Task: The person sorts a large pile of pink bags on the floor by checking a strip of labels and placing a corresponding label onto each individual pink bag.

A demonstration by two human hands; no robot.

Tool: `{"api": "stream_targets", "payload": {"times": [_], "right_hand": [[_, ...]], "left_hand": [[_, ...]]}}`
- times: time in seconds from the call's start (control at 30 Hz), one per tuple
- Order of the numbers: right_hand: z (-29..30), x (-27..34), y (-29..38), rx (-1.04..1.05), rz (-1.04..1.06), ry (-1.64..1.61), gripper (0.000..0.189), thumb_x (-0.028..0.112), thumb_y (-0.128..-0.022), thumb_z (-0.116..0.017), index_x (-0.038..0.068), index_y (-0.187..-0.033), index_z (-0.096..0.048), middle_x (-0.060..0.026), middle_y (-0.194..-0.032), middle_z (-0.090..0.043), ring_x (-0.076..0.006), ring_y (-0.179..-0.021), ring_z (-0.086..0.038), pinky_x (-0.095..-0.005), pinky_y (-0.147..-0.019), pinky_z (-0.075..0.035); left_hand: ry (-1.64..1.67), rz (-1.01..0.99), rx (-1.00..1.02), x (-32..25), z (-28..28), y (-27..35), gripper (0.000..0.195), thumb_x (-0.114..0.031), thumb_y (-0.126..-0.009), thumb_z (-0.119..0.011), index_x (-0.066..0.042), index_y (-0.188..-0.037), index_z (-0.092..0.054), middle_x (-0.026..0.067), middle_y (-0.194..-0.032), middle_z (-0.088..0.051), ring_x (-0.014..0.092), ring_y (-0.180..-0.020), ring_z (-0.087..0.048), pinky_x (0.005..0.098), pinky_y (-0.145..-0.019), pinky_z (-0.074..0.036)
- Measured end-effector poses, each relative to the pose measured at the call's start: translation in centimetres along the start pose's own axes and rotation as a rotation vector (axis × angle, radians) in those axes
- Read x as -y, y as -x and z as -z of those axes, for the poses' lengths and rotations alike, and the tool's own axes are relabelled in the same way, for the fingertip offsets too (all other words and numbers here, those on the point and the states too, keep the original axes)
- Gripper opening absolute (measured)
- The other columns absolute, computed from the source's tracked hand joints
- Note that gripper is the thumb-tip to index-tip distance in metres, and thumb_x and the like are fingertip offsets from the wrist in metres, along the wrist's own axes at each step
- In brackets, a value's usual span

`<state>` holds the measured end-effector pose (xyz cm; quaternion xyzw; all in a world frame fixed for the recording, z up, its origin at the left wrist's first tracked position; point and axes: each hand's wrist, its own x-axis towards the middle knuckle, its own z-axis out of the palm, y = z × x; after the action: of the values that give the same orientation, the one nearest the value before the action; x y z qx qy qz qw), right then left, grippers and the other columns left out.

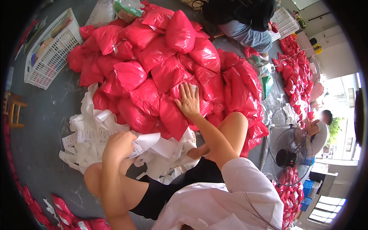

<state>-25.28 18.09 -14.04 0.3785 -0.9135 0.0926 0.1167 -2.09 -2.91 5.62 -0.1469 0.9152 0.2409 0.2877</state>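
Observation:
A large heap of red plastic mailing bags (138,97) lies before me. My right hand (189,100) rests flat on one bag in the middle, its fingers somewhat spread, beside a small pale label (194,87). At the heap's near left edge, my left hand (120,145) is closed on a strip of printed labels (137,150). More of the printed strip (89,136) extends to the left of that hand. Long curls of white backing paper (164,148) lie between my knees and beside the heap.
A white plastic crate (54,51) stands at the upper left, a wooden stool (16,110) at the far left. A seated co-worker (247,28) is at the top right; another person (320,132) is beyond the fan (287,156). More red bags (296,72) are piled at the right.

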Motion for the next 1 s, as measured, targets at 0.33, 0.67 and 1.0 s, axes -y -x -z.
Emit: {"api": "stream_targets", "payload": {"times": [0.33,0.67,1.0], "right_hand": [[-5.8,-4.1,14.7,-0.288,-0.969,-0.518,0.06,0.046,-0.08,-0.067,-0.002,-0.114,-0.055,-0.0202,-0.108,-0.06,-0.0305,-0.103,-0.058,-0.0425,-0.088,-0.045],[3.3,-0.4,3.6,-0.117,-0.905,-1.091,0.032,0.029,-0.087,-0.06,-0.002,-0.078,-0.063,-0.0032,-0.062,-0.056,-0.0118,-0.054,-0.049,-0.0327,-0.049,-0.038],[29.1,29.0,6.1,0.241,1.014,-1.743,0.015,0.018,-0.088,-0.062,0.004,-0.093,-0.065,-0.01,-0.079,-0.06,-0.0263,-0.072,-0.06,-0.0354,-0.066,-0.049]], "left_hand": [[0.001,-0.128,-0.048,0.0,-1.3,-0.9,0.014,-0.01,-0.07,-0.068,-0.002,-0.081,-0.065,0.0195,-0.083,-0.063,0.036,-0.083,-0.062,0.0428,-0.073,-0.047],[-0.096,-0.058,0.034,2.2,-3.7,0.5,0.026,-0.002,-0.07,-0.061,-0.01,-0.093,-0.071,0.0154,-0.098,-0.066,0.031,-0.097,-0.063,0.0394,-0.082,-0.05],[-0.355,-0.219,0.016,-3.2,-10.8,1.0,0.019,-0.01,-0.077,-0.057,-0.006,-0.09,-0.071,0.0158,-0.099,-0.067,0.029,-0.098,-0.063,0.0397,-0.082,-0.049]]}}
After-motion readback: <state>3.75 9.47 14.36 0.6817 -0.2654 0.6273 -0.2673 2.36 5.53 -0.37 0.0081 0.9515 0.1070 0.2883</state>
